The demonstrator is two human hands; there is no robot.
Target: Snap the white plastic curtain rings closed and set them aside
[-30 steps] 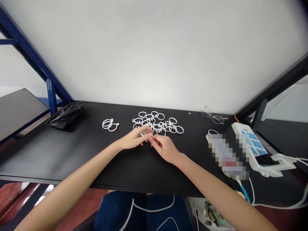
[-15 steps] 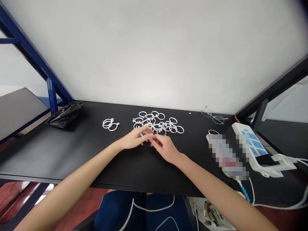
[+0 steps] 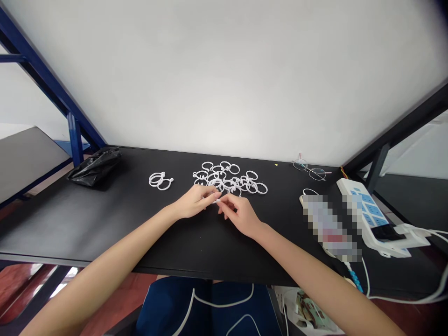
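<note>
Both my hands meet just in front of a loose pile of white plastic rings [image 3: 224, 179] on the black table [image 3: 182, 247]. My left hand [image 3: 196, 200] is closed on a white ring [image 3: 217, 200], of which only a sliver shows between the fingers. At the ring's right end, my right hand [image 3: 240, 214] pinches it with thumb and forefinger. The rings in the pile have small knobs or eyelets at their ends. To the left lies a small separate group of similar rings [image 3: 161, 181], overlapping each other.
A crumpled black plastic bag [image 3: 94, 167] lies at the far left. On the right are eyeglasses [image 3: 310, 170], a blurred-out phone [image 3: 329, 228] with a charging cable, and a white power strip [image 3: 367, 214]. A pale wall [image 3: 224, 84] rises behind the table.
My fingers have turned the ring slightly, so less of it shows now, and my left fingers have curled lower. The pile and the separate rings have not moved.
</note>
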